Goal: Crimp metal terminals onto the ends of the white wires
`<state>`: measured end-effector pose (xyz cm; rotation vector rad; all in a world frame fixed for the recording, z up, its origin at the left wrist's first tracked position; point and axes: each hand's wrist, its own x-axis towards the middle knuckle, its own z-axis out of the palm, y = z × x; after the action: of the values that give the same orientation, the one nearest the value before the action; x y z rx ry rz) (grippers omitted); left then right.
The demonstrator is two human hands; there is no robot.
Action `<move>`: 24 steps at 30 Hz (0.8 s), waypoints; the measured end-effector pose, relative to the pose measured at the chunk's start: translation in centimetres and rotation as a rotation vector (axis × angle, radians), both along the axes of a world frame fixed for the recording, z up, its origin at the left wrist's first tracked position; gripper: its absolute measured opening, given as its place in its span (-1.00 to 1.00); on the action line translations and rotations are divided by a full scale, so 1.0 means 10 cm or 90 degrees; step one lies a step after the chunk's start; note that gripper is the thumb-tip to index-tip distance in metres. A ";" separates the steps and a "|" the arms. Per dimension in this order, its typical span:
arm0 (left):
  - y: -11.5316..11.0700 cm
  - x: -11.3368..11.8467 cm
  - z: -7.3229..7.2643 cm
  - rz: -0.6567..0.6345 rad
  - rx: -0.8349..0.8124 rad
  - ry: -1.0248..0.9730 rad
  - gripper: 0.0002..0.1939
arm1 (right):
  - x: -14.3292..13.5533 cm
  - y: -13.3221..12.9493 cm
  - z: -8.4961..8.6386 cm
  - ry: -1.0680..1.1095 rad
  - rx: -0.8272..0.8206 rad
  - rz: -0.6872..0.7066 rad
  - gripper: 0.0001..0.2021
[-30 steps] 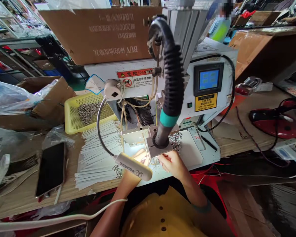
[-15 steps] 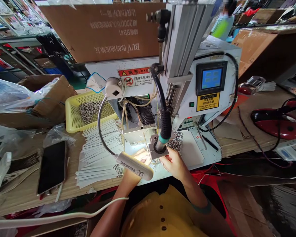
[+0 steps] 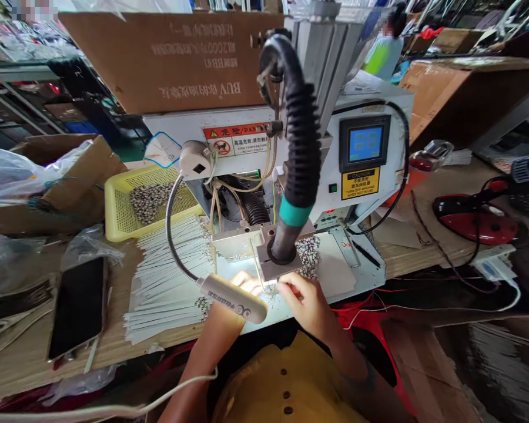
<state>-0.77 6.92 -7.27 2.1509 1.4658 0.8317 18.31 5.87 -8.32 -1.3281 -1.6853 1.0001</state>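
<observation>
My left hand (image 3: pixel 234 306) is at the work spot below the machine's head, partly covered by the white lamp (image 3: pixel 233 299). Its lit fingers are bent together; whatever they grip is hidden. My right hand (image 3: pixel 307 301) is across from it, thumb and forefinger pinched just under the dark metal block (image 3: pixel 278 264). Something too small to name may be between them. Above the block rises a thick black ribbed hose (image 3: pixel 303 141) with a teal band. Beside my right hand lies a pile of small metallic pieces (image 3: pixel 307 257). Left of my left hand, many thin white strips (image 3: pixel 167 276) are spread out.
A yellow basket (image 3: pixel 114 205) holds more small pieces. A phone (image 3: pixel 77 308) lies on the wooden table at left. The machine carries a screen (image 3: pixel 365 144) and warning labels. A red device (image 3: pixel 476 220) with cables stands at right. A person (image 3: pixel 385 50) is in the background.
The ribbed hose with its teal band has moved up and bulges higher over the machine. My hands stay close together at the work spot. The whole view has shifted slightly.
</observation>
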 end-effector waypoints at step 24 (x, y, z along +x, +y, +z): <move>0.08 -0.76 -0.19 0.254 0.018 0.248 -0.79 | 0.65 0.06 -0.22 -0.210 0.193 -0.287 -0.73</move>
<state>-8.40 7.69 -9.15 2.1585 2.1382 0.5740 24.81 6.42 -10.53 -1.6230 -1.5842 0.2647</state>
